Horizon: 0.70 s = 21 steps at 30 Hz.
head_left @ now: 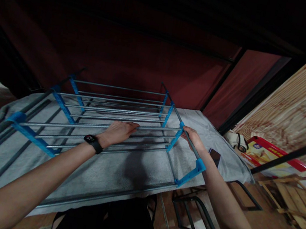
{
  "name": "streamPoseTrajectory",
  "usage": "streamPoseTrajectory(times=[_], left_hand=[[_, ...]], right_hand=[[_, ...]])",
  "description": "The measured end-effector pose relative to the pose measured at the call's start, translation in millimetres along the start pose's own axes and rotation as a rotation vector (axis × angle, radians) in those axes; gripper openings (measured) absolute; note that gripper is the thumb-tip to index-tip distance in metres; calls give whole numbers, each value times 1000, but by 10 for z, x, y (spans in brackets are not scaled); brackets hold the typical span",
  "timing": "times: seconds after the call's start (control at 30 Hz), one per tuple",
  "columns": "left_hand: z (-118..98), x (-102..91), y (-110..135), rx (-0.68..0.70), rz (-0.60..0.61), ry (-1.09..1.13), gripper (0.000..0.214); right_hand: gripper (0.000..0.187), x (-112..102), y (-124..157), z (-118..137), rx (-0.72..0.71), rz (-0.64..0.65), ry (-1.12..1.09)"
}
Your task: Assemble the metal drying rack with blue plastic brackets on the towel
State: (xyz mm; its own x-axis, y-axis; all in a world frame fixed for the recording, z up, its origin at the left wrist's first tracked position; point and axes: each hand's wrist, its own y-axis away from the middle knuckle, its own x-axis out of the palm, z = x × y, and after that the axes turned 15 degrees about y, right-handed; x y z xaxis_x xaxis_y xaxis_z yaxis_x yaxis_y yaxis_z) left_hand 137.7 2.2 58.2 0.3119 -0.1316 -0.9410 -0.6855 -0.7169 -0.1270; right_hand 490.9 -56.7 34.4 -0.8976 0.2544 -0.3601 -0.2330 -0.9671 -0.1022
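A metal rack (108,98) with grey rods and blue plastic joints lies on its side on a grey cloth-covered table (119,171). My left hand (119,131), a black watch on its wrist, rests palm down on the rods of the nearest shelf, fingers stretched out. My right hand (193,136) is closed around the rack's right side pole beside a blue joint (177,136). Several shelf levels of rods stretch away behind my hands.
A dark phone (214,156) lies on the cloth right of the rack. A black metal frame (194,216) stands on the floor below. A red and yellow box (270,155), wooden slats (300,203) and a dark red curtain (138,64) surround the table.
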Motion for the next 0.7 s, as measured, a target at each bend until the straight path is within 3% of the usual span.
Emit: streamPoseTrajectory(times=[0.37, 0.53, 0.7], left_hand=[[-116, -48, 66, 41, -9, 24, 38], [-135, -49, 211, 120, -134, -64, 43], [-16, -61, 365, 27, -173, -103, 31]], right_hand=[[26, 4, 46, -3, 65, 21, -113], [21, -36, -9, -125, 147, 6, -167], [17, -44, -22, -149, 160, 19, -172]])
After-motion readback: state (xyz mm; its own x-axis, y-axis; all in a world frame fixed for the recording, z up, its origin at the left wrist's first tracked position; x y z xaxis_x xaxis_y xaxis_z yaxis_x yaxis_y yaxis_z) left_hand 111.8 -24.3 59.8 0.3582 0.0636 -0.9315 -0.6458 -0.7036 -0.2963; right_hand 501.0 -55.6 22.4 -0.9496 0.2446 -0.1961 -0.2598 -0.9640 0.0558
